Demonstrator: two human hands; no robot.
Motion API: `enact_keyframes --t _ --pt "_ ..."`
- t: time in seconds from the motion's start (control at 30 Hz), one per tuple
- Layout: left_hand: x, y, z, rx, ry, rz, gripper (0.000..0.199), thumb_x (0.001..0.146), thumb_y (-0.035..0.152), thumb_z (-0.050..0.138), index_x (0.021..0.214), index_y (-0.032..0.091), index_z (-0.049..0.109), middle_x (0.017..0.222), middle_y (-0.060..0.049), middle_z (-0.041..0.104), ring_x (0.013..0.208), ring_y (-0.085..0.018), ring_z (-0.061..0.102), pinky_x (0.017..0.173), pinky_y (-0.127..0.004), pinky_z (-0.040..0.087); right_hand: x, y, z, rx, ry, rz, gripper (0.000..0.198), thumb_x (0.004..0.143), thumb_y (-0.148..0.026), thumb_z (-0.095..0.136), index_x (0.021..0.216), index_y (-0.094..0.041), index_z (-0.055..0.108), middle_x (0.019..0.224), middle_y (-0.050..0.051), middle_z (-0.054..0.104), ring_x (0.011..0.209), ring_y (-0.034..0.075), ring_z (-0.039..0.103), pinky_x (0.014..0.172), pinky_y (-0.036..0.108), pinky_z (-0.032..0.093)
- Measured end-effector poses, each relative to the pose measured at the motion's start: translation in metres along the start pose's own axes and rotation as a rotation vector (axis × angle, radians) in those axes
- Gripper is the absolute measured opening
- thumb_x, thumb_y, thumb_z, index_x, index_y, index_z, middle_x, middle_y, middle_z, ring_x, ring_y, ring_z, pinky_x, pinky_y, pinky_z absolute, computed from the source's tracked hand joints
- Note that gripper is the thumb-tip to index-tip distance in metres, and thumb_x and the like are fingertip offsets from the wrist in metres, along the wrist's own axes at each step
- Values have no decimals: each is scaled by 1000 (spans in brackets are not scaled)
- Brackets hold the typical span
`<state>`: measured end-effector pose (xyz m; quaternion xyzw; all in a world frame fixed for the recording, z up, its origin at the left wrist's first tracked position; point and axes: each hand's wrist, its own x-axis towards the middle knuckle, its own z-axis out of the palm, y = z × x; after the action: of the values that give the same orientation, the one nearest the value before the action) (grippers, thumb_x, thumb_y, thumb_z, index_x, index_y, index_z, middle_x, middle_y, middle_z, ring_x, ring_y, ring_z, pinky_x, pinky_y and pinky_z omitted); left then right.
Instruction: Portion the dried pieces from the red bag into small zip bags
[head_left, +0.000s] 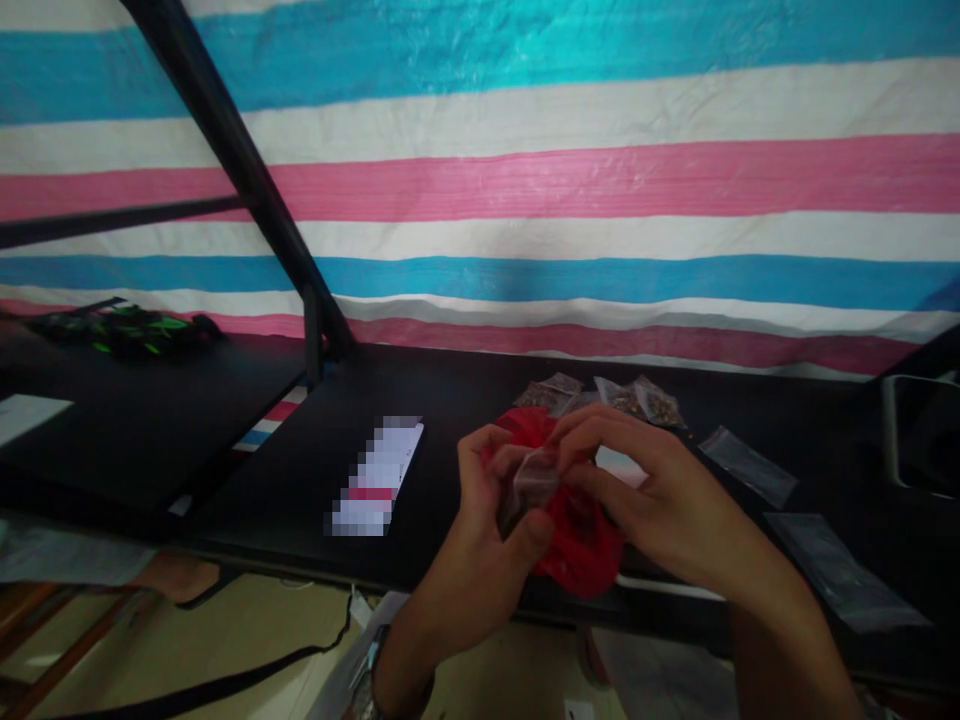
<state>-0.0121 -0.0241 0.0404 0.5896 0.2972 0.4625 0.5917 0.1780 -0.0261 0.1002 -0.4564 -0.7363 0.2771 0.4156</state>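
Above the table's front part, my left hand (484, 535) is closed on a small clear plastic bag (536, 480), its thumb along the near side. My right hand (649, 480) is closed too, fingertips pinched at that bag's upper right edge. A red mesh bag (581, 550) bunches up around and beneath both hands; whether fingers also grip it, I cannot tell. What the clear bag contains is hard to make out. Just beyond my hands lie several small zip bags (660, 402) of tiny metallic-looking parts.
Flat clear bags (750, 465) lie on the black table (450, 390) at right. Left of my hands is a phone-like slab (379, 480) with a blurred screen. A white-edged object (667, 588) lies under the red bag. A green-black model car (142, 328) stands far left, beyond a black post (225, 150).
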Motion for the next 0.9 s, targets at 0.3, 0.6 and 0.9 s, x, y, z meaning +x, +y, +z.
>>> enact_keyframes --t 0.3,0.6,0.9 --pt "-15 -5 14 893 280 405 29 100 30 59 126 22 51 115 -10 66 105 -25 64 90 -41 53 -16 12 -36 -164 311 3 8 95 -22 69 90 -26 73 97 1 76 94 20 70 81 30 53" --pt "-20 -40 9 1354 9 575 31 91 6 67 116 24 65 107 -4 78 110 -31 62 96 -50 48 -9 25 -32 -272 249 -68 15 96 -12 64 92 -24 72 101 2 74 96 20 69 87 33 52" --pt "0 -43 -54 1041 163 712 34 86 -5 50 103 22 62 107 -8 68 120 -27 62 100 -46 57 8 31 13 -333 384 -123 18 90 -7 64 87 -24 71 104 5 72 107 24 70 95 39 53"
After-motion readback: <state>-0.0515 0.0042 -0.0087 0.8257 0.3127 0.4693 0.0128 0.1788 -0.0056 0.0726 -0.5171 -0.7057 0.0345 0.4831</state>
